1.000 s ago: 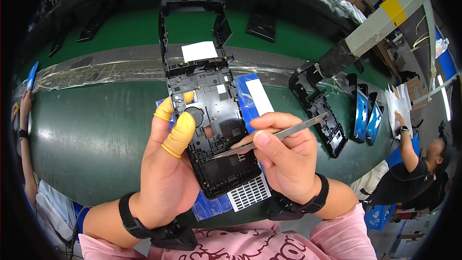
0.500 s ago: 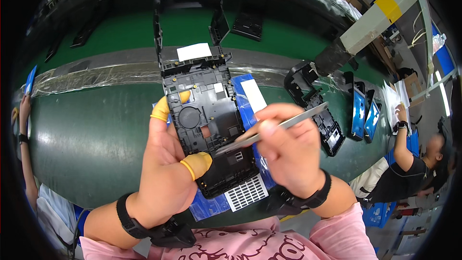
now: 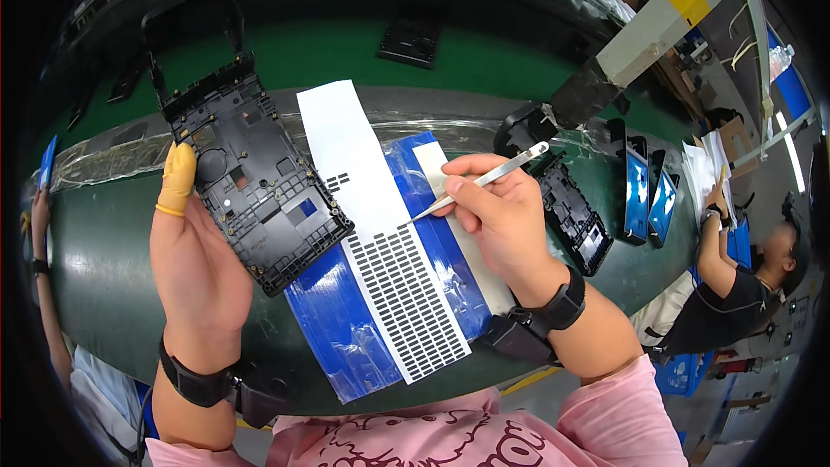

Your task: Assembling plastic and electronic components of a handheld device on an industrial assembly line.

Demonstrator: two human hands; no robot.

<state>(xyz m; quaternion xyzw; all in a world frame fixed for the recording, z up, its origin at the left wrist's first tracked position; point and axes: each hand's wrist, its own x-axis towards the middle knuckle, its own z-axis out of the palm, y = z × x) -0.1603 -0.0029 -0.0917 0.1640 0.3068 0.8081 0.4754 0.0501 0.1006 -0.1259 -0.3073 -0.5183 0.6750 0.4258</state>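
Observation:
My left hand, with a yellow finger cot on the thumb, holds a black plastic housing tilted at the left. The housing's ribbed inside faces up, and an open frame extends from its far end. My left fingers are mostly hidden beneath it. In my right hand a pair of metal tweezers is pinched, the tips down at the upper rows of a white sheet of small black rectangular stickers. That sheet lies on a blue board wrapped in clear film.
Another black housing lies to the right, beside blue-faced units. A dark part rests on the far green surface. A grey post rises at the back right. Co-workers sit at both sides, one in black.
My left hand has carried the housing left and tilted it, uncovering the sticker sheet. The tweezers have left the housing's inside, and their tips are now at the sheet.

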